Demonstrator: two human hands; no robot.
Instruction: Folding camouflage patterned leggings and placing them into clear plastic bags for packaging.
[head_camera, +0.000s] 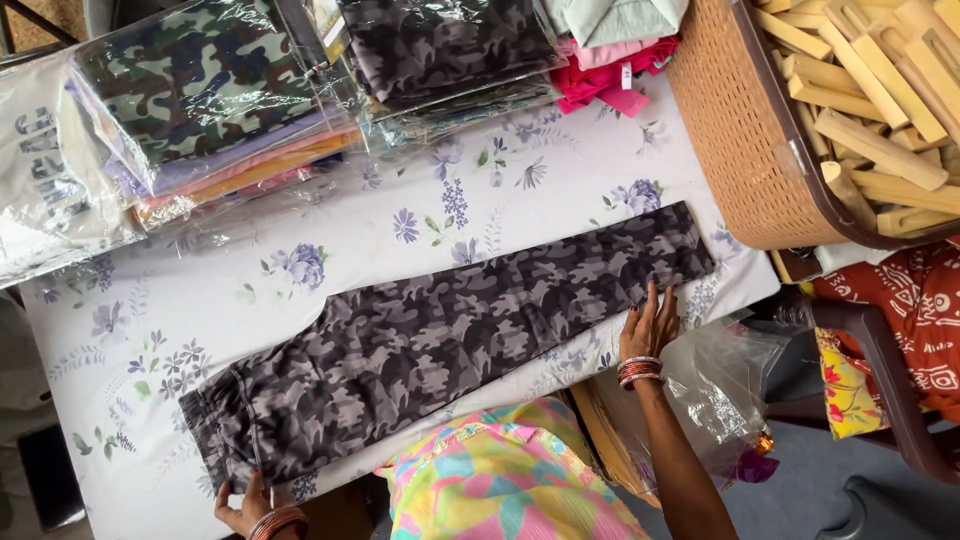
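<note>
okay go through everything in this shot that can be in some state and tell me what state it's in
Camouflage trousers: folded lengthwise, flat on the floral tablecloth.
Left hand: on the waistband end.
Right hand: pressing the leg end.
Packed garments: stacked, bagged.
Basket: full of wooden sticks.

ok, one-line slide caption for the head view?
Left hand and right hand flatten grey camouflage trousers on a floral-sheeted table.

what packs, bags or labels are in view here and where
Clear bag, far left: flat, holds pale cloth with grey print.
Stack of clear packs, upper left: green camouflage on top, purple and orange below.
Grey camouflage pack, top centre.
Pink tag on pink cloth, top.
Empty clear bag, beside the right hand.
</note>
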